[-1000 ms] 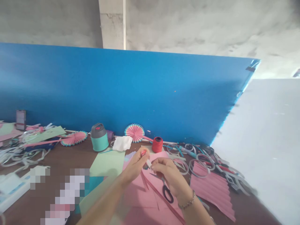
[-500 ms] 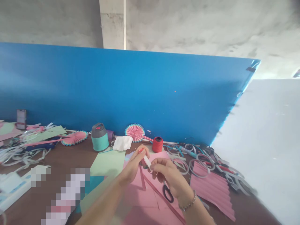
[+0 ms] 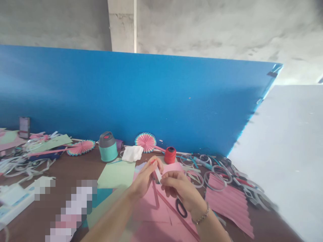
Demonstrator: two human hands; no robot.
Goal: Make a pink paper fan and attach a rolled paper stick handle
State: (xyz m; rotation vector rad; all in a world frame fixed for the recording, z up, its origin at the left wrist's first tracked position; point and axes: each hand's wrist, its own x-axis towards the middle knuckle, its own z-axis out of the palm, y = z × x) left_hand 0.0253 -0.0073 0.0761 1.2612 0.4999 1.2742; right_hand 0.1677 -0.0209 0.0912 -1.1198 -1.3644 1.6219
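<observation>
A short white strip (image 3: 158,174), perhaps tape or paper, runs between my two hands above pink paper sheets (image 3: 148,213). My left hand (image 3: 145,178) is closed around the strip's upper end, and a narrow pink paper strip (image 3: 155,195) hangs below that hand. Thumb and fingers of my right hand (image 3: 180,188) pinch the white strip's lower end. Beneath the right hand lie scissors, of which a black handle loop (image 3: 181,209) shows. Just beyond the hands stands a red thread spool (image 3: 170,156).
Pleated pink paper (image 3: 227,203) and several tape rings (image 3: 214,180) lie to the right. A pink paper fan (image 3: 145,142) leans on the blue partition (image 3: 151,90). A teal container (image 3: 108,151), white tissue (image 3: 132,153) and green paper (image 3: 117,173) sit left; a power strip (image 3: 20,201) is farther left.
My right hand has shifted slightly left, closer to my left hand. Both hands keep their hold on the white strip, and less of it shows between them.
</observation>
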